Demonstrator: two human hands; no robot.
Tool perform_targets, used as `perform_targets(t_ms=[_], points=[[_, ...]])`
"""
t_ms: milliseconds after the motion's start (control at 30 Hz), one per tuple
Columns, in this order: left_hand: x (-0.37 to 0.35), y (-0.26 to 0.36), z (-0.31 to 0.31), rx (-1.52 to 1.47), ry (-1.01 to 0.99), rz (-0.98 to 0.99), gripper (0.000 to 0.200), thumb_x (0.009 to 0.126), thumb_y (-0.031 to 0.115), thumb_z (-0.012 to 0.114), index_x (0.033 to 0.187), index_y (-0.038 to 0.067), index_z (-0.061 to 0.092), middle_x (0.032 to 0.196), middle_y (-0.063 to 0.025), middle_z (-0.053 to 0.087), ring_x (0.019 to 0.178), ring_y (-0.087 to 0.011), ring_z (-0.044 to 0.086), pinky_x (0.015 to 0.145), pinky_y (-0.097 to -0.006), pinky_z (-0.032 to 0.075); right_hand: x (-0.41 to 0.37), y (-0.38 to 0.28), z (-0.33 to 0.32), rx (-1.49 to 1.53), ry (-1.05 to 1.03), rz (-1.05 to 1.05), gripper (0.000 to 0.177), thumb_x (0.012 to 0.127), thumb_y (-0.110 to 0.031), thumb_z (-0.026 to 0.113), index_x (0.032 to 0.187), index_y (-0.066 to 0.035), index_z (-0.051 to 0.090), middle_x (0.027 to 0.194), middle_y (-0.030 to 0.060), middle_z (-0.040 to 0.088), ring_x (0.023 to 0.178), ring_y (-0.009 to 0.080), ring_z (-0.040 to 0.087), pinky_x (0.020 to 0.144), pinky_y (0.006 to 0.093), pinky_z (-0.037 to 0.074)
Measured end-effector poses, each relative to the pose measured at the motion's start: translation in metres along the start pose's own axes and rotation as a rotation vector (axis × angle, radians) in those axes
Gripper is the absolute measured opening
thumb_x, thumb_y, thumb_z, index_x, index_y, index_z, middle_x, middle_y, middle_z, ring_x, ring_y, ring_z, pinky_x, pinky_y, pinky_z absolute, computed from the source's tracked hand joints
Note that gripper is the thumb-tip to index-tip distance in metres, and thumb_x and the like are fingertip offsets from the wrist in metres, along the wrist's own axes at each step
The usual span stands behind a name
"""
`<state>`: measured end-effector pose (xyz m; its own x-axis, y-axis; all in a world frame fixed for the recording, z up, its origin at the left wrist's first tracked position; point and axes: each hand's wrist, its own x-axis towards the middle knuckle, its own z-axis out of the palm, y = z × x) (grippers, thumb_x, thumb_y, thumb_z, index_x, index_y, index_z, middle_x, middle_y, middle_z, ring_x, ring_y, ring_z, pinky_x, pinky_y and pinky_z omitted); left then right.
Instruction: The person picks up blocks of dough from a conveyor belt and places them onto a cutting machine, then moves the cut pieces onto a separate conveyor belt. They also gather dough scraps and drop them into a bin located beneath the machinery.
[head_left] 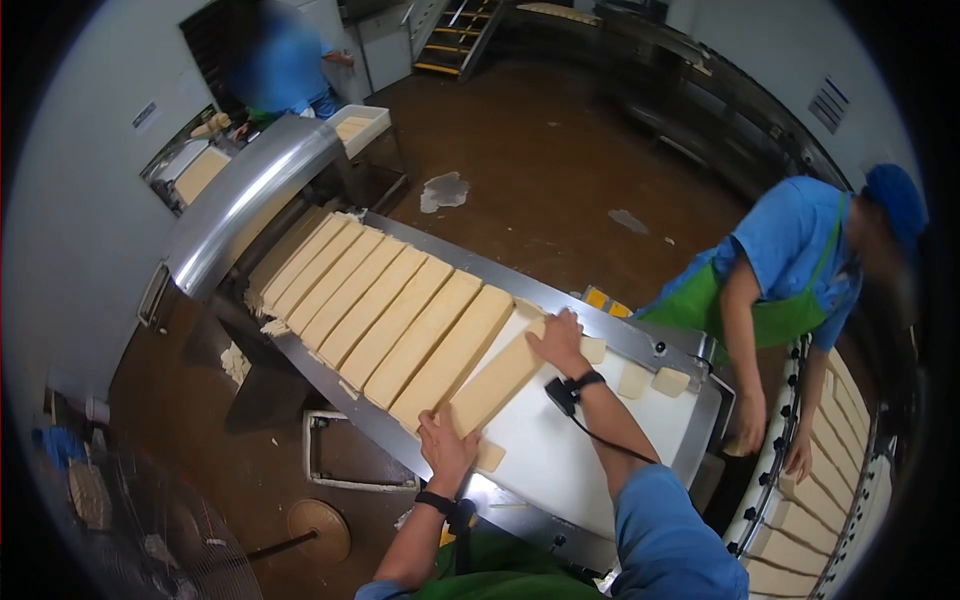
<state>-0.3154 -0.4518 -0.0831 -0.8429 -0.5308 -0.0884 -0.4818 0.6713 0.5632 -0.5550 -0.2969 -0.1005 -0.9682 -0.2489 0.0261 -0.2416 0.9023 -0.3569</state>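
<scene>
A long pale dough strip [498, 380] lies across the white conveyor belt [560, 440], set apart from the others by a narrow gap at its far end. My left hand [447, 448] grips its near end, fingers curled over the edge. At the far end my right hand [558, 343] holds the same strip. Several similar dough strips [400, 320] lie side by side up the belt. A small dough piece [489, 457] sits by my left hand. Two more dough offcuts, one a rounded piece [671, 381], rest beyond my right hand.
A curved metal cover [255, 200] spans the belt's far end. At right, a co-worker in a green apron [770, 320] reaches over a second conveyor with dough strips [815, 470]. Another person [290, 70] stands at the back left. A fan guard [150, 530] is at lower left.
</scene>
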Motion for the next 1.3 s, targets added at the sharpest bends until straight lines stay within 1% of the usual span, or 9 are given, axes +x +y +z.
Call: perform_targets(t_ms=[100,133,333,433,567,767,900,1133,1300], points=[[-0.002,0.008,-0.001,0.051,-0.103,0.186,0.074,0.066,0.03,0.083,0.13,0.01,0.052,0.125,-0.0217,0.042,0.114,-0.0397,0.048,0.092,-0.048,0.047,-0.055,0.057,-0.015,0.073,0.203,-0.073,0.054,0.077,-0.038,0.073,0.098,0.01,0.061,0.1,0.0274,0.06,0.1,0.0428,0.057,0.091,0.0485,0.045],[-0.003,0.015,0.0,0.044,-0.156,0.242,0.073,0.066,0.03,0.083,0.129,0.01,0.052,0.125,-0.0218,0.043,0.114,-0.0398,0.049,0.092,-0.048,0.047,-0.082,0.076,-0.029,0.203,0.075,0.111,0.054,0.079,-0.036,0.073,0.101,0.011,0.059,0.102,0.0281,0.06,0.099,0.0428,0.059,0.09,0.0482,0.047],[-0.008,0.051,0.007,0.124,-0.412,0.513,0.081,0.064,0.033,0.084,0.135,0.017,0.048,0.127,-0.0196,0.044,0.107,-0.0395,0.055,0.087,-0.0491,0.051,-0.212,0.14,-0.052,0.182,0.392,0.358,0.06,0.079,-0.04,0.073,0.109,0.008,0.053,0.098,0.0267,0.06,0.096,0.0413,0.058,0.087,0.0481,0.047],[-0.004,0.066,0.012,0.312,-0.533,0.432,0.086,0.062,0.033,0.085,0.136,0.018,0.045,0.128,-0.0198,0.045,0.11,-0.0405,0.054,0.089,-0.0516,0.049,-0.229,0.119,-0.039,0.067,0.485,0.417,0.055,0.081,-0.038,0.07,0.108,0.007,0.055,0.096,0.0257,0.059,0.093,0.0411,0.055,0.085,0.0495,0.043],[-0.006,0.048,0.031,0.192,-0.42,0.593,0.083,0.062,0.028,0.084,0.133,0.012,0.046,0.129,-0.0205,0.045,0.113,-0.0447,0.05,0.095,-0.0531,0.044,-0.242,0.093,-0.049,0.141,0.417,0.508,0.053,0.082,-0.035,0.068,0.111,0.008,0.056,0.098,0.0255,0.059,0.094,0.0411,0.054,0.091,0.0486,0.041],[-0.064,0.05,0.03,0.055,-0.18,0.75,0.068,0.066,0.018,0.08,0.127,0.007,0.052,0.128,-0.0209,0.044,0.115,-0.043,0.046,0.097,-0.0512,0.041,-0.324,0.067,-0.071,0.353,0.674,0.623,0.064,0.082,-0.028,0.069,0.129,0.007,0.044,0.116,0.0243,0.051,0.107,0.0402,0.047,0.096,0.048,0.039],[-0.133,0.108,0.042,-0.091,-0.214,0.905,0.061,0.07,0.01,0.074,0.127,0.007,0.053,0.128,-0.021,0.044,0.116,-0.0428,0.045,0.098,-0.0501,0.04,-0.405,0.102,-0.119,0.333,0.862,0.724,0.065,0.081,-0.027,0.071,0.13,0.005,0.043,0.122,0.023,0.05,0.114,0.0406,0.046,0.1,0.0473,0.038],[-0.307,0.218,0.071,-0.16,-0.467,1.291,0.069,0.071,0.009,0.072,0.135,0.009,0.047,0.134,-0.0251,0.038,0.124,-0.047,0.038,0.103,-0.0503,0.036,-0.594,0.213,-0.194,0.022,1.371,0.963,0.047,0.084,-0.024,0.069,0.118,0.005,0.054,0.109,0.0254,0.058,0.099,0.0431,0.056,0.088,0.0462,0.047],[-0.43,0.268,0.06,-0.011,-0.774,1.524,0.078,0.075,0.019,0.077,0.142,0.007,0.04,0.135,-0.0285,0.036,0.115,-0.0478,0.044,0.094,-0.0502,0.042,-0.72,0.305,-0.234,-0.043,1.288,1.176,0.042,0.089,-0.032,0.064,0.109,0.005,0.058,0.103,0.0249,0.062,0.097,0.0402,0.061,0.082,0.0453,0.049]])
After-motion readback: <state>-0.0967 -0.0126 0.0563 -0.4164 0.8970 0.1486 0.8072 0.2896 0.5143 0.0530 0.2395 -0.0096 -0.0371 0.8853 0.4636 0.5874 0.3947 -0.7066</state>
